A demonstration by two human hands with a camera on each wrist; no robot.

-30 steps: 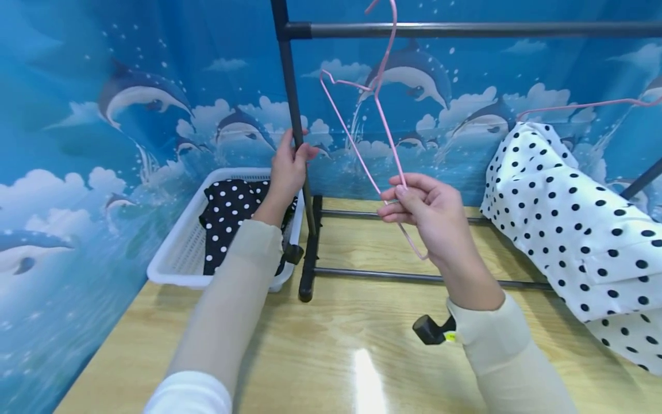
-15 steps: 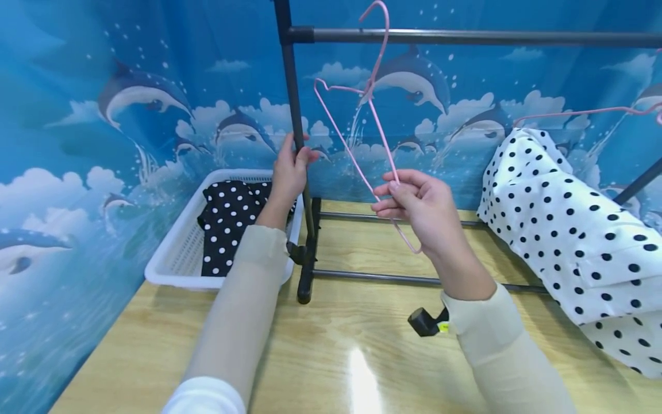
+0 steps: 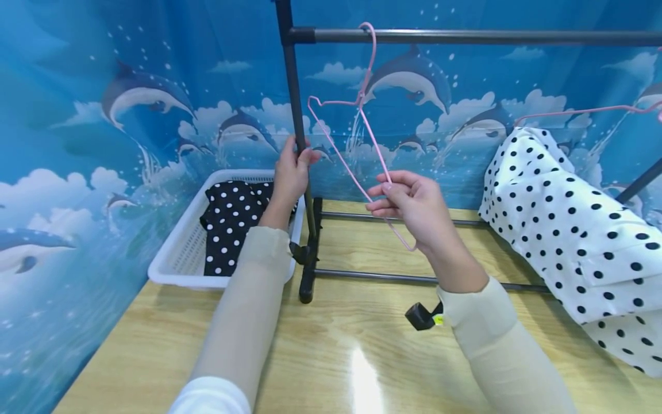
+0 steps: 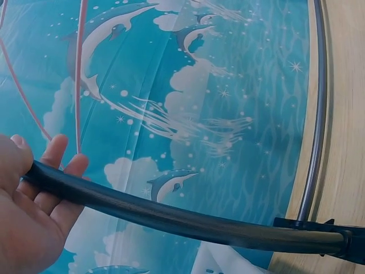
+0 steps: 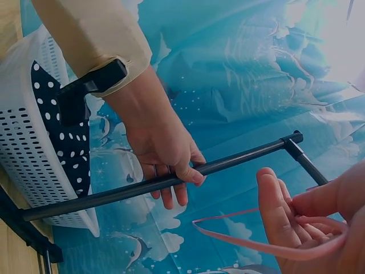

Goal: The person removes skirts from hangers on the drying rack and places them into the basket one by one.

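My left hand (image 3: 291, 175) grips the black side post (image 3: 293, 92) of a clothes rack, thumb on one side and fingers behind, as the left wrist view also shows. With thumb and fingers, my right hand (image 3: 414, 201) pinches one side of a bare pink clothes hanger (image 3: 376, 144). The hanger tilts, its lower corner down by the wrist. Its hook overlaps the rack's top bar (image 3: 465, 37) close to the left post. In the right wrist view the hanger's rounded end (image 5: 245, 241) curves out from the right hand.
Left of the post, a white plastic basket (image 3: 178, 253) holds black polka-dot cloth (image 3: 227, 224). A white polka-dot garment (image 3: 564, 230) hangs at the right from another pink hanger (image 3: 579, 111). Two lower rods (image 3: 383, 277) cross above the wooden table (image 3: 310, 356). A dolphin-print curtain stands behind.
My right hand has moved down and slightly left with the hanger, bringing its hook from above the top bar down to it. The left hand keeps its grip on the post.
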